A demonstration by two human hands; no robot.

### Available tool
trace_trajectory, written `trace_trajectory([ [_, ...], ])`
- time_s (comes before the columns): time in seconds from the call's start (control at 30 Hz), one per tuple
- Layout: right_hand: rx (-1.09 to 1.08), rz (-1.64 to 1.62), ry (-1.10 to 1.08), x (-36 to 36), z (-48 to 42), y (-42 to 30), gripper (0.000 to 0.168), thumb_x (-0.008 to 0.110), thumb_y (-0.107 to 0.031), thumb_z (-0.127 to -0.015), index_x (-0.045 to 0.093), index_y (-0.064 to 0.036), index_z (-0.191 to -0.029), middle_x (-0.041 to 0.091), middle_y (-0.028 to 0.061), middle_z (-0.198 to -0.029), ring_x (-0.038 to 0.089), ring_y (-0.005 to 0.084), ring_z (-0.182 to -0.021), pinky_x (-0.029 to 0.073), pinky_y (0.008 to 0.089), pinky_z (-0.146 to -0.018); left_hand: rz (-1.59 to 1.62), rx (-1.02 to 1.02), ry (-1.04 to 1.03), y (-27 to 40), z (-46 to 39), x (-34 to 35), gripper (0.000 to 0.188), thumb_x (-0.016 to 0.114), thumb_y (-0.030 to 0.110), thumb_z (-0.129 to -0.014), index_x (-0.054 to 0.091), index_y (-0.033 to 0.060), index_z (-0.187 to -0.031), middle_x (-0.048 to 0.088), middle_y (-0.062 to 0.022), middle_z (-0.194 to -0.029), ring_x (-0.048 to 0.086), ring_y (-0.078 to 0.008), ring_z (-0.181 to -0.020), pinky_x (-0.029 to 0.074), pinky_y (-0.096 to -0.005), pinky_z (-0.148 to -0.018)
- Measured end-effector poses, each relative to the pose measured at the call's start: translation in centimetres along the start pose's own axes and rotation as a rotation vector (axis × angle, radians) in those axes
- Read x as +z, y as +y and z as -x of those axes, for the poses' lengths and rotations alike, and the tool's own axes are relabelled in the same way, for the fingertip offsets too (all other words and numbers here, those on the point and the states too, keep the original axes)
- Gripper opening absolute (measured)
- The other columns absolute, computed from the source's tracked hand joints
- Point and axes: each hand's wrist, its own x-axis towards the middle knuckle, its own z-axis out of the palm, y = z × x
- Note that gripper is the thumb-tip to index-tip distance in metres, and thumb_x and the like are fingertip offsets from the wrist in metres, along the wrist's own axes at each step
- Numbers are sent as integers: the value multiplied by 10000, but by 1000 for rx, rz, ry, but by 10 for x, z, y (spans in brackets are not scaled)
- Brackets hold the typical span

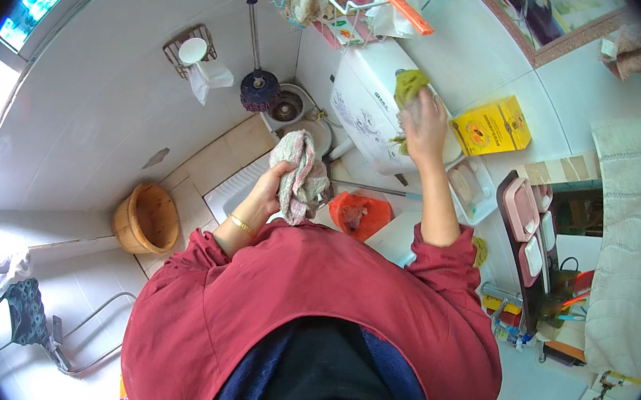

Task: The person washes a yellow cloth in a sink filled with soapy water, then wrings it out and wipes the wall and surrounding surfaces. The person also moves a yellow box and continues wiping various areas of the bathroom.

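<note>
My left hand (272,189) grips a bunched grey-and-pink cloth (298,177) in front of my chest. My right hand (426,123) lies over a green cloth (410,86) on the top edge of a white washing machine or similar white appliance (360,104) with a floral pattern. Parts of the green cloth stick out above and below the fingers. Right of that hand stands a yellow box (492,127).
A wire rack (346,9) with cloths and an orange-handled tool hangs above the appliance. A mop (259,88) leans in the corner. A red plastic bag (360,213) lies below, a wooden bucket (147,218) at left, soap boxes (524,210) at right.
</note>
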Motion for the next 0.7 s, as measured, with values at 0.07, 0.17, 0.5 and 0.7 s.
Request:
trace_trajectory([
  [0.07, -40, 228, -67, 30, -11, 11, 602, 637, -263, -800, 401, -148, -1341, 411, 126, -1372, 347, 390, -1255, 290, 493, -1028, -11, 30, 63, -2, 17, 1, 391, 509, 158, -845, 489, -20, -1192, 609, -173, -1073, 613, -302, -945, 488, -483, -875],
  [0.17, -146, 314, -122, 62, -40, 24, 621, 644, -269, -792, 390, -267, -1358, 346, 105, -1422, 326, 374, -1279, 295, 497, -1033, -17, 30, 128, -11, 30, -20, 449, 487, 226, -843, 483, -16, -1221, 573, -193, -1170, 565, -355, -1049, 419, -518, -964],
  [0.5, -660, 643, -353, 60, -47, -8, 288, 523, -156, -812, 630, -193, -1078, 454, 21, -1344, 281, 291, -1336, 271, 478, -1076, -11, 77, 173, -5, 56, -10, 487, 501, 218, -842, 436, -13, -1266, 540, -203, -1209, 544, -362, -1075, 415, -518, -969],
  [0.7, -773, 649, -248, 48, 39, 32, 180, 529, -137, -753, 683, -94, -833, 623, 41, -1071, 426, 248, -1246, 262, 422, -1079, -116, 47, 100, -9, 27, -8, 453, 480, 196, -861, 433, -22, -1256, 551, -201, -1186, 550, -352, -1066, 417, -523, -961],
])
